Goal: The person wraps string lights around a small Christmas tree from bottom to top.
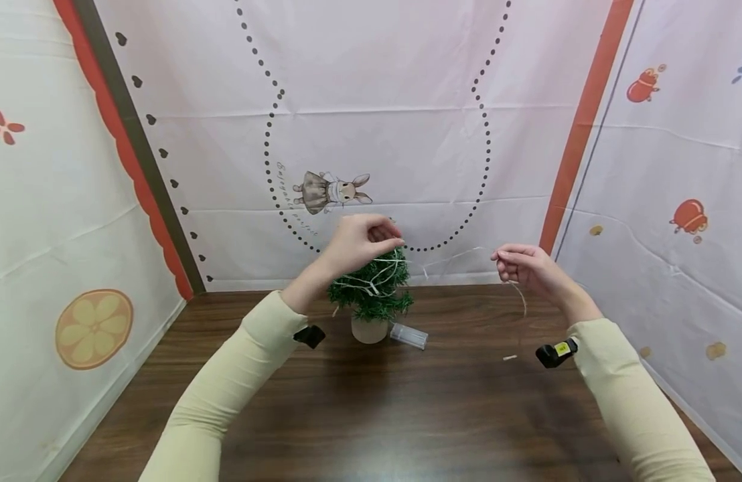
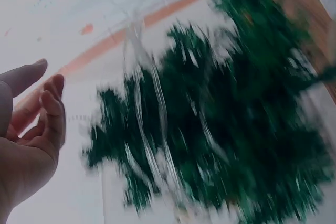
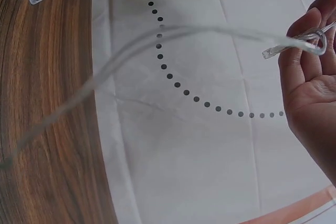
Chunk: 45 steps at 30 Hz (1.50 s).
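Note:
A small green artificial tree [image 1: 380, 304] in a pale pot [image 1: 369, 329] stands toward the back of the table. Clear string lights [image 1: 374, 286] wrap around its branches and stretch rightward from the top. My left hand [image 1: 361, 241] is beside the treetop; in the left wrist view its thumb and bent fingers [image 2: 52, 103] are apart, with nothing between them. Off to the right, my right hand [image 1: 524, 264] pinches the string, a loop of which [image 3: 315, 43] crosses its fingers in the right wrist view. The loose tail hangs below that hand.
A clear battery box [image 1: 409, 336] lies on the wooden table [image 1: 371, 415] just right of the pot. Printed cloth walls [image 1: 377, 134] enclose the table at the back and both sides. The string's tail end [image 1: 509, 357] shows over the table at right.

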Each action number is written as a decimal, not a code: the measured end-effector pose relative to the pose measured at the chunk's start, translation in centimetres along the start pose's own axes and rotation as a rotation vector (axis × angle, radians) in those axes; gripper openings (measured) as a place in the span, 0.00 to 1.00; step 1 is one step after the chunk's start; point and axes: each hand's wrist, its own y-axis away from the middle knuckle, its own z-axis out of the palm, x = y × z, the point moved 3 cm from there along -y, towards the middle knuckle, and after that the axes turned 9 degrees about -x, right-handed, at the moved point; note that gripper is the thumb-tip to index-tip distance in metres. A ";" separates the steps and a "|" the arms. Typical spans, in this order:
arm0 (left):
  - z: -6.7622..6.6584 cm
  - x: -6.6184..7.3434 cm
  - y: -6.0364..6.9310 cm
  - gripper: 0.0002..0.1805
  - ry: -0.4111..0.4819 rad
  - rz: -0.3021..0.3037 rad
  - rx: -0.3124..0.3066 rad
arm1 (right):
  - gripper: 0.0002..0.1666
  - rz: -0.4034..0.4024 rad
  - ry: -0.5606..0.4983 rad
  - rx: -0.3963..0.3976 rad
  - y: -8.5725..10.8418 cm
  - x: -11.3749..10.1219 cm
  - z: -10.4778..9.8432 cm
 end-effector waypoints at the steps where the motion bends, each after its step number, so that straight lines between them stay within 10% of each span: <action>1: 0.5 0.3 -0.4 0.06 -0.005 -0.002 -0.016 | 0.16 0.007 0.008 0.001 -0.1 0.0 0.0; 22: 8.6 3.7 -7.7 0.07 0.119 -0.186 -0.186 | 0.14 0.028 0.099 -0.065 -1.2 -0.9 1.3; 35: 7.1 2.8 -8.0 0.05 0.284 -0.282 -0.246 | 0.14 0.067 0.145 -0.043 -0.2 -0.2 0.8; 45: 4.1 2.3 -8.3 0.03 0.209 -0.298 -0.222 | 0.14 0.066 0.098 -0.008 0.4 -0.2 -0.1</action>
